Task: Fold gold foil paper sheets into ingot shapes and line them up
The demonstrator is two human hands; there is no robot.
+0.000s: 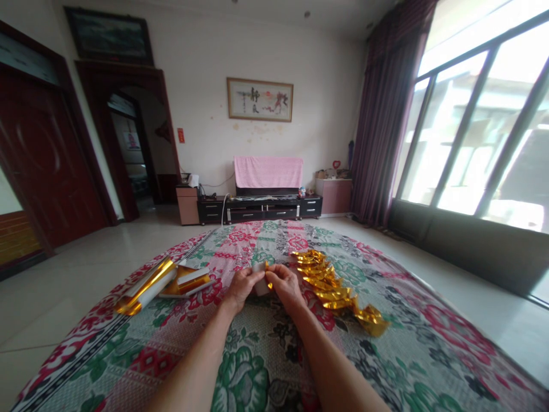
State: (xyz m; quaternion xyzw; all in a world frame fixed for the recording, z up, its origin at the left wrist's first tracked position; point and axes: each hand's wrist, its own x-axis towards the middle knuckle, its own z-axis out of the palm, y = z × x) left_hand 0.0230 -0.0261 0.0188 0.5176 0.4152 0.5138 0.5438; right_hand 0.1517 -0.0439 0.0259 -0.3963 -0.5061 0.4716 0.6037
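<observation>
A small sheet of gold foil paper (261,286), white on its outer side, is held between both my hands above the flowered cloth. My left hand (243,285) pinches its left edge. On the other side, my right hand (283,284) has its fingers closed on the paper's right edge, where a little gold shows. To the right lies a row of several folded gold foil pieces (319,278), ingot-like in shape. Rolled gold foil paper (148,286) rests at the left, beside a stack of flat foil sheets (191,281).
A patterned red, green and white cloth (244,372) covers the broad surface under my hands. Farther off, a black TV cabinet (261,213) stands against the wall, with a pink cloth (268,173) over what sits on it. Purple curtains (380,126) hang by large windows.
</observation>
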